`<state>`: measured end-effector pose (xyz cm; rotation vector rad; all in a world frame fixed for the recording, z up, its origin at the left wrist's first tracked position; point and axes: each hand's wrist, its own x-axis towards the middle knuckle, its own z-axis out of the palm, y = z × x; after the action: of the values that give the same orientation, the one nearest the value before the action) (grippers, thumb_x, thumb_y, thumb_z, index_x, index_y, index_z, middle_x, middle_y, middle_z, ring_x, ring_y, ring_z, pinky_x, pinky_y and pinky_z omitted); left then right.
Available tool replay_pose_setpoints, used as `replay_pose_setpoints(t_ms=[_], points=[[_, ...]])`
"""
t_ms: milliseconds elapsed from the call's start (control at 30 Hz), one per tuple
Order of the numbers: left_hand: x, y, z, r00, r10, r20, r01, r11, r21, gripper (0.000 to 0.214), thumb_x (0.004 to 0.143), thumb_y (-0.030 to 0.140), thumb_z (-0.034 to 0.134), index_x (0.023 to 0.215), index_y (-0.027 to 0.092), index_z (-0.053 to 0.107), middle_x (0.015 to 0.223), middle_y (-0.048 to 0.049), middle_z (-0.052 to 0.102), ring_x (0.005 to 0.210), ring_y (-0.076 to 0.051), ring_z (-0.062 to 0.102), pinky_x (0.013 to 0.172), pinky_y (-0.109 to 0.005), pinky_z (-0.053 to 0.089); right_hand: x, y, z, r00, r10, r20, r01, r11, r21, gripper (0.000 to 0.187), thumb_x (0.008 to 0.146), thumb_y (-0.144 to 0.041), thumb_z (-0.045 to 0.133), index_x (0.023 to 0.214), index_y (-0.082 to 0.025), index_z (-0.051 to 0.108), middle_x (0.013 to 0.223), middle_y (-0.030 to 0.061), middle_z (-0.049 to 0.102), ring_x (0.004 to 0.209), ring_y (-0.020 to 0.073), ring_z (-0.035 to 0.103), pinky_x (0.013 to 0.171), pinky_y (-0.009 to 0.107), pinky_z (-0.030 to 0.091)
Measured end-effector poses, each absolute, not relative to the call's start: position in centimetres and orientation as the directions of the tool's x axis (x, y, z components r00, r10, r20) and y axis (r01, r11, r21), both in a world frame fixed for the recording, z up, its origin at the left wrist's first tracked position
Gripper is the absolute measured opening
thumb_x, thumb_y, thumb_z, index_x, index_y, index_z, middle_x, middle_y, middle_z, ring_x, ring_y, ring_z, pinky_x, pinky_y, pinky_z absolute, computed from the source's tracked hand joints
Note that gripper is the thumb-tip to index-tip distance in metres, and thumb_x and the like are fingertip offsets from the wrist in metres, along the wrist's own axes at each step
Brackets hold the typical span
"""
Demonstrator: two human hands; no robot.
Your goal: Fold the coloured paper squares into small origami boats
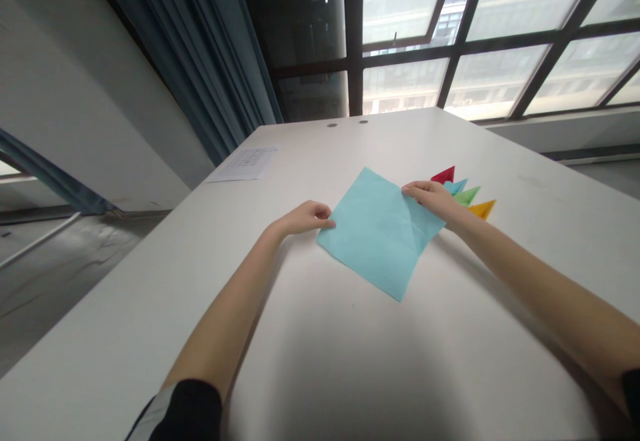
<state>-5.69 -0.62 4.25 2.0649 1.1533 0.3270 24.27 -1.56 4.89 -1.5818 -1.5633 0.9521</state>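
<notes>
1. Head view: the blue paper (375, 234) is over the white table (310, 347), between both hands.
2. The left hand (309, 217) pinches the blue paper's left corner.
3. The right hand (433, 198) pinches its upper right edge.
4. Right of the blue paper sit red, blue, green and yellow folded papers (467, 197).
5. Far left of it lies a white sheet (244, 165); its writing is too small to read.

A black left sleeve (195, 409) with a pale grey panel (156, 417), a black right sleeve (633, 394) — both leaving the forearms (231, 311) bare.
</notes>
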Motion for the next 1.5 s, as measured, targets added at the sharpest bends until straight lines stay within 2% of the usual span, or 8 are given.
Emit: replay_pose_setpoints(t_ms=[267, 433, 533, 667, 867, 1000, 1200, 1500], points=[[-6.6, 0.5, 2.4, 0.441, 0.896, -0.057, 0.704, -0.306, 0.64, 0.025, 0.069, 0.039, 0.056, 0.072, 0.014, 0.06, 0.06, 0.0017, 0.049, 0.056, -0.009, 0.042, 0.051, -0.021, 0.031, 26.3, -0.4, 3.3, -0.337, 0.919, -0.206, 0.617, 0.05, -0.786, 0.055, 0.066, -0.046, 0.065, 0.111, -0.018, 0.054, 0.088, 0.0072, 0.065, 0.073, 0.0165, 0.06, 0.059, 0.026, 0.046], [-6.9, 1.0, 2.0, 0.413, 0.911, -0.024, 0.7, -0.3, 0.649, 0.025, 0.069, 0.039, 0.055, 0.073, 0.014, 0.059, 0.059, 0.0019, 0.048, 0.056, -0.01, 0.041, 0.051, -0.021, 0.031, 26.4, -0.7, 3.0, -0.397, 0.875, -0.277, 0.692, 0.087, -0.716, 0.065, 0.061, -0.04, 0.069, 0.119, -0.018, 0.048, 0.094, 0.0077, 0.066, 0.08, 0.0202, 0.061, 0.066, 0.029, 0.049], [-6.9, 1.1, 1.9, 0.41, 0.912, -0.013, 0.668, -0.29, 0.685, 0.026, 0.07, 0.04, 0.055, 0.075, 0.014, 0.059, 0.06, 0.0019, 0.047, 0.056, -0.009, 0.041, 0.052, -0.021, 0.031, 26.4, -0.5, 2.9, -0.382, 0.889, -0.254, 0.746, 0.135, -0.653, 0.054, 0.062, -0.038, 0.066, 0.11, -0.015, 0.052, 0.089, 0.0071, 0.066, 0.078, 0.0203, 0.061, 0.066, 0.029, 0.048], [-6.7, 0.7, 2.2, 0.477, 0.876, -0.073, 0.615, -0.273, 0.74, 0.026, 0.068, 0.037, 0.058, 0.08, 0.013, 0.059, 0.063, 0.0025, 0.046, 0.058, -0.009, 0.04, 0.054, -0.021, 0.032, 26.8, 0.1, 2.7, -0.4, 0.895, -0.199, 0.821, 0.253, -0.512, 0.03, 0.065, -0.042, 0.061, 0.081, -0.017, 0.06, 0.074, 0.0021, 0.063, 0.07, 0.0193, 0.059, 0.059, 0.027, 0.043], [-6.5, 0.0, 2.7, 0.526, 0.839, -0.137, 0.654, -0.296, 0.696, 0.022, 0.063, 0.026, 0.058, 0.081, 0.014, 0.059, 0.06, 0.0054, 0.038, 0.055, -0.008, 0.036, 0.053, -0.022, 0.03, 27.5, 0.7, 2.2, -0.385, 0.903, -0.191, 0.849, 0.266, -0.456, 0.022, 0.064, -0.039, 0.059, 0.07, -0.018, 0.057, 0.063, -0.0007, 0.056, 0.06, 0.0155, 0.052, 0.053, 0.026, 0.035], [-6.7, 0.3, 2.4, 0.506, 0.856, -0.106, 0.683, -0.323, 0.656, 0.013, 0.064, 0.021, 0.055, 0.074, 0.014, 0.059, 0.06, 0.0041, 0.044, 0.056, -0.009, 0.04, 0.053, -0.021, 0.031, 27.6, 0.7, 2.2, -0.411, 0.895, -0.175, 0.86, 0.316, -0.401, 0.016, 0.067, -0.033, 0.055, 0.061, -0.019, 0.049, 0.056, -0.0029, 0.048, 0.055, 0.013, 0.047, 0.05, 0.024, 0.032], [-7.0, 1.0, 1.5, 0.484, 0.875, 0.002, 0.715, -0.396, 0.576, 0.019, 0.065, 0.014, 0.051, 0.077, 0.015, 0.066, 0.071, 0.0, 0.061, 0.065, -0.011, 0.051, 0.063, -0.021, 0.039, 27.8, 1.2, 1.6, -0.385, 0.914, -0.131, 0.878, 0.318, -0.358, 0.003, 0.064, -0.02, 0.054, 0.067, -0.018, 0.054, 0.066, 0.0001, 0.059, 0.066, 0.0151, 0.056, 0.058, 0.023, 0.038], [-7.7, 1.8, -0.2, 0.469, 0.854, 0.225, 0.687, -0.513, 0.514, 0.025, 0.065, 0.007, 0.049, 0.076, 0.017, 0.069, 0.078, -0.0017, 0.064, 0.07, -0.01, 0.056, 0.07, -0.022, 0.043, 27.7, 1.3, 1.3, -0.326, 0.944, -0.051, 0.919, 0.304, -0.251, 0.017, 0.066, -0.014, 0.053, 0.077, -0.018, 0.064, 0.082, 0.0036, 0.068, 0.074, 0.0175, 0.061, 0.066, 0.024, 0.043]])
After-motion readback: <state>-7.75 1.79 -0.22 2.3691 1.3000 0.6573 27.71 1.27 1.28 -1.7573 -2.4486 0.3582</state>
